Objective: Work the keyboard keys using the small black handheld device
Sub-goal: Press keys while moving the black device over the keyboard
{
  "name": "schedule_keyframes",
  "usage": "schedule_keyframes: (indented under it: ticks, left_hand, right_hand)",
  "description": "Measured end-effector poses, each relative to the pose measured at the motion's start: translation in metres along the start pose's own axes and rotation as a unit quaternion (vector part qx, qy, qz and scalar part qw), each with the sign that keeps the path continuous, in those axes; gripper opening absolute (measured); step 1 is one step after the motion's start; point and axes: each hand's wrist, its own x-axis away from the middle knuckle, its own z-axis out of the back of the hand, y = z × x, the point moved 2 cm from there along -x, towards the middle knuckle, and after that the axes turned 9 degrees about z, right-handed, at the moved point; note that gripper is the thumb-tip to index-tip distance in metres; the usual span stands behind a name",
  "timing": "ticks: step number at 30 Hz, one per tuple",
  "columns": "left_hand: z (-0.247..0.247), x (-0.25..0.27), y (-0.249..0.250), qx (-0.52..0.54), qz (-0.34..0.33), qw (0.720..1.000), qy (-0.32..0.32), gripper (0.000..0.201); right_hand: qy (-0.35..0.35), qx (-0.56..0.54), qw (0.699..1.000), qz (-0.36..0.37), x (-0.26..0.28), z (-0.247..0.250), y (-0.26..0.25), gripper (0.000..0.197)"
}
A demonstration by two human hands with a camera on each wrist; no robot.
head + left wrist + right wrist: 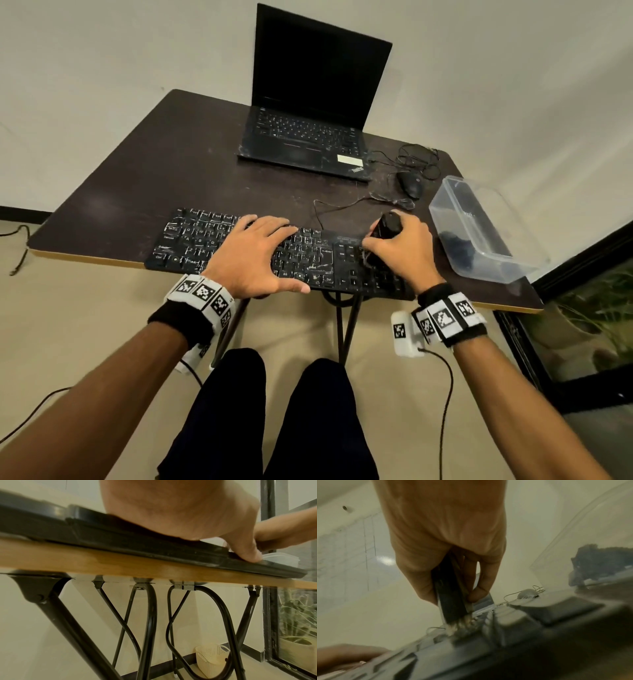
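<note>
Standing by pale wall: dark table (137, 164) | left hand (250, 257) flat on keyboard (191, 240) | right hand (400, 250) grips device (387, 224)

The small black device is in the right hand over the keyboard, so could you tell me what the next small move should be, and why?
Probably draw the device a short way along the same key row: its tip already sits between keys beside the number pad, and the left hand lies flat on the keyboard, steadying it.

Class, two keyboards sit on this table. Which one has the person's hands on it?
The separate black keyboard at the table's near edge: the left hand rests flat on it. The laptop behind, with its own keys, is untouched.
</note>
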Motion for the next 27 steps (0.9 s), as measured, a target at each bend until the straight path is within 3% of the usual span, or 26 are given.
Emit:
schedule_keyframes:
  ticks: [5, 9, 13, 17, 21, 25, 27]
  left_hand:
    - [-0.002, -0.001, -0.001, 0.003, 0.007, 1.000, 0.007, 0.130]
    - [-0.002, -0.001, 0.000, -0.008, 0.001, 1.000, 0.002, 0.130]
    - [-0.001, -0.002, -0.001, -0.012, 0.004, 1.000, 0.000, 0.133]
    - [-0.001, -0.001, 0.002, -0.013, 0.000, 1.000, -0.010, 0.136]
    - [-0.001, -0.001, 0.000, -0.013, -0.003, 1.000, -0.001, 0.137]
    - [-0.003, -0.002, 0.002, -0.015, -0.010, 1.000, -0.003, 0.135]
    - [-0.004, -0.002, 0.001, -0.012, -0.010, 1.000, 0.005, 0.135]
  right_hand:
    - [-0.059, -0.002, 0.997, 0.045, 0.006, -0.011, -0.010, 0.021]
    - [-0.006, 0.008, 1.000, -0.019, -0.017, -0.007, -0.005, 0.023]
    - [-0.071, 0.026, 0.996, 0.038, -0.009, -0.016, -0.011, 0.023]
    - [-0.011, 0.038, 0.999, -0.020, -0.027, -0.004, -0.002, 0.026]
    - [-0.105, 0.035, 0.992, 0.054, -0.009, -0.014, -0.016, 0.020]
    - [-0.059, 0.023, 0.998, 0.008, -0.023, -0.016, -0.018, 0.020]
    - [-0.072, 0.050, 0.995, 0.051, -0.021, -0.023, -0.027, 0.022]
